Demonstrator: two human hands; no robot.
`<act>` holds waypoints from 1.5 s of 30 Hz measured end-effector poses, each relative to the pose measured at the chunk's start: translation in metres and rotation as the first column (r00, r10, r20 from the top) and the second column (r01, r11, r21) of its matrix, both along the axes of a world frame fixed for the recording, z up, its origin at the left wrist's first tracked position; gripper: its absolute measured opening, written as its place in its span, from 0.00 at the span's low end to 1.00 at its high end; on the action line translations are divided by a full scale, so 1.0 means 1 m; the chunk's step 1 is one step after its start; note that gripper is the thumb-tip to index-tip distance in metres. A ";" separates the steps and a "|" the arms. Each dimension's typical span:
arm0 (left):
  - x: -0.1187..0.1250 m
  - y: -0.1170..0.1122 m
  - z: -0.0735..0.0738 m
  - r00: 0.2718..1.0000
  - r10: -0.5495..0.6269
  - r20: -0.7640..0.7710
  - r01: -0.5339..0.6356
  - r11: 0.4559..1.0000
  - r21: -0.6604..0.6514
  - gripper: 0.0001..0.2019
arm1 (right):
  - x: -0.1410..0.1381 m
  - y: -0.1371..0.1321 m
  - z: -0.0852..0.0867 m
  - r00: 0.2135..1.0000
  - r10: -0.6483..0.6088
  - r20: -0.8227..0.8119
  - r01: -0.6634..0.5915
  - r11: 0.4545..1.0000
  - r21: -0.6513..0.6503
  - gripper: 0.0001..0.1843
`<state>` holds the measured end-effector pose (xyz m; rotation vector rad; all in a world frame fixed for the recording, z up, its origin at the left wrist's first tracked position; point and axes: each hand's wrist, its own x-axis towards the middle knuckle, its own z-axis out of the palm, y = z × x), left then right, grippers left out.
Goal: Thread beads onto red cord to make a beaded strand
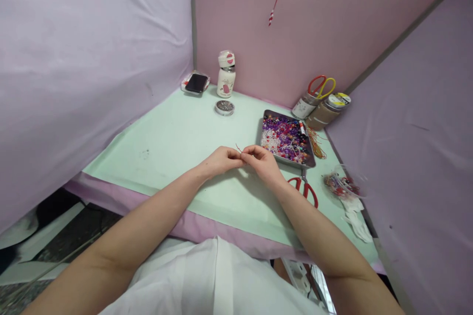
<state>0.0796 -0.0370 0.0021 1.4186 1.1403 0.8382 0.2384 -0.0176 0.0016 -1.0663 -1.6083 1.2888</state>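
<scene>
My left hand [222, 160] and my right hand [261, 161] meet above the pale green tabletop, fingertips pinched together. Between them is a thin dark red cord [238, 148], one end sticking up past the fingers; the rest is hidden. Just right of my right hand lies a square metal tray [291, 161] full of purple, red, clear and dark beads [283, 133]. Red-handled scissors [306, 191] rest below the tray, partly behind my right forearm.
A white bottle [225, 78], a small round container [224, 107] and a phone [196, 83] stand toward the back. At right are a can with scissors [305, 107], a brown jar [321, 115], loose cords [317, 142], a bag of beads [340, 183] and crumpled tissue [356, 219].
</scene>
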 end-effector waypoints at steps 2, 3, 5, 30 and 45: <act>0.000 0.000 0.000 1.000 -0.024 0.009 0.024 1.000 -0.009 0.12 | 0.000 -0.001 0.001 0.998 0.032 -0.054 -0.033 0.999 -0.029 0.08; 0.001 -0.001 0.000 0.999 -0.032 0.012 0.033 0.999 -0.014 0.13 | 0.000 0.000 0.001 0.996 0.045 -0.080 -0.049 0.998 -0.048 0.09; 0.001 -0.001 0.001 0.999 -0.030 0.017 0.030 0.999 -0.027 0.13 | 0.001 0.001 0.001 0.992 0.058 -0.116 -0.068 0.994 -0.083 0.10; 0.002 0.001 -0.002 0.995 0.100 0.029 -0.104 0.982 0.160 0.10 | 0.005 0.003 0.003 0.992 -0.105 0.076 0.089 0.976 0.199 0.09; 0.001 0.004 0.000 0.952 0.186 0.243 -0.174 0.982 -0.068 0.13 | 0.004 0.000 0.006 0.991 -0.123 0.047 0.103 0.946 0.308 0.02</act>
